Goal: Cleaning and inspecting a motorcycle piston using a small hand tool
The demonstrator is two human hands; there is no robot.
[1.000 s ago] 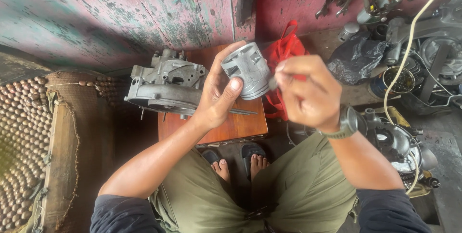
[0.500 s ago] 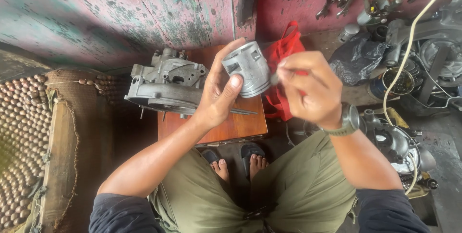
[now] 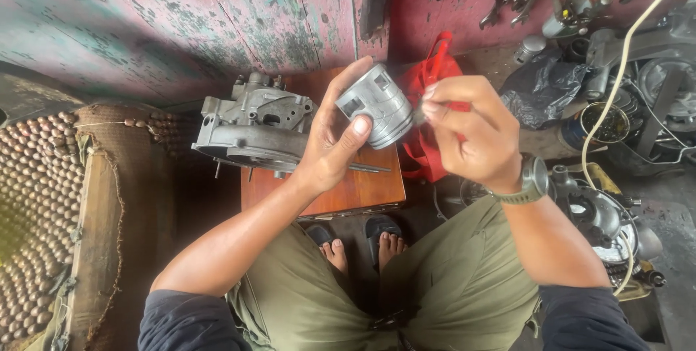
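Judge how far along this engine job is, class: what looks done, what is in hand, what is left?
Done: the piston is out, apart from the engine case on the small table. In hand: the left hand holds the piston while the right hand pinches something small at its rim. Left, probably: the piston going back into an engine.

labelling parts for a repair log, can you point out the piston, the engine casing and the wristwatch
piston [image 3: 377, 108]: head view, on its ringed side wall.
engine casing [image 3: 250, 130]: head view, on its grey upper body.
wristwatch [image 3: 533, 180]: head view, on the case at the right wrist.
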